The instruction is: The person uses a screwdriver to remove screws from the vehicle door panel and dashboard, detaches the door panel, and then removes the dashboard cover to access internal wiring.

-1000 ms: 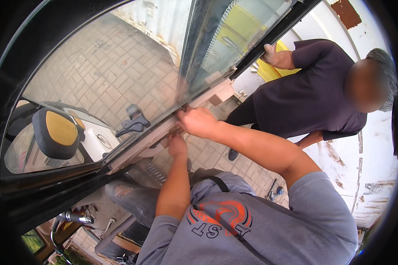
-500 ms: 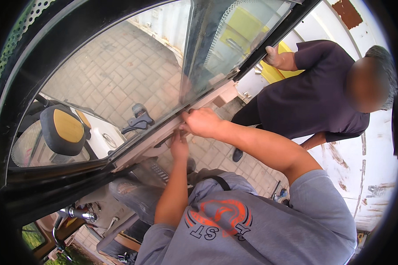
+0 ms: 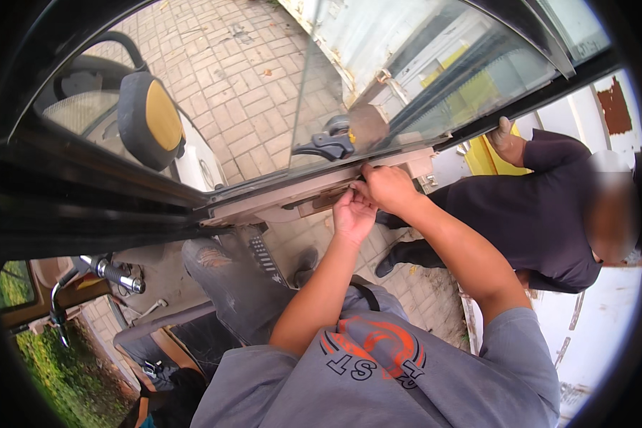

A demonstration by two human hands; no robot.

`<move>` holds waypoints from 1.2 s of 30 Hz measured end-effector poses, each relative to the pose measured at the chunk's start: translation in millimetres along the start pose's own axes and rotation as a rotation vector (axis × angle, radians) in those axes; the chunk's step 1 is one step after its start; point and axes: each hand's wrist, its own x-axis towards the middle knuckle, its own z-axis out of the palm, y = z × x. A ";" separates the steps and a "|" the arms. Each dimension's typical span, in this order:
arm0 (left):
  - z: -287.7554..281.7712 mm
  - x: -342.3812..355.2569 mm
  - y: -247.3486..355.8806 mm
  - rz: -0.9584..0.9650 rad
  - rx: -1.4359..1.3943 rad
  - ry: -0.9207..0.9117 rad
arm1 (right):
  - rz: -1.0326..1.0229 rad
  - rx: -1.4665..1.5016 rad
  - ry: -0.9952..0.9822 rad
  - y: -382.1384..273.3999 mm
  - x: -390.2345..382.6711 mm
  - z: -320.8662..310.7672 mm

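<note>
Head view: beige door trim [image 3: 246, 205] runs along the lower edge of the glass pane [image 3: 421, 93], in front of the person. Left hand [image 3: 357, 212], palm partly up, has its fingers drawn narrow just below the trim; right hand [image 3: 392, 188], back upward, curls at the trim's upper edge. Fingertips meet or nearly meet; cannot tell whether either grips a small part. Co-worker's hand [image 3: 507, 143] is at the black door frame [image 3: 528, 107]. Step in hand, judged: two-handed fingertip work on the trim. Next move likely calls for fine finger control and a steady door.
</note>
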 end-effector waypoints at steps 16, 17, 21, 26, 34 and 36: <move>49.4 -4.0 -13.6 0.164 0.064 0.314 | -0.246 -0.164 0.145 -2.5 -4.3 4.2; 52.0 -1.9 -15.0 0.174 0.059 0.374 | -0.189 -0.188 0.131 -3.2 -1.6 6.4; 64.7 -0.3 -14.9 0.170 0.098 0.434 | -0.182 -0.144 0.183 -0.9 -2.9 10.6; 63.6 -9.6 -16.9 0.142 0.044 0.401 | -0.176 -0.106 0.116 4.5 -5.6 9.3; 22.6 5.3 -10.0 0.121 0.118 0.319 | -0.406 -0.151 0.198 11.4 -10.0 6.6; 20.5 5.9 -9.4 0.135 0.139 0.341 | -0.402 -0.155 0.148 12.3 -4.9 5.7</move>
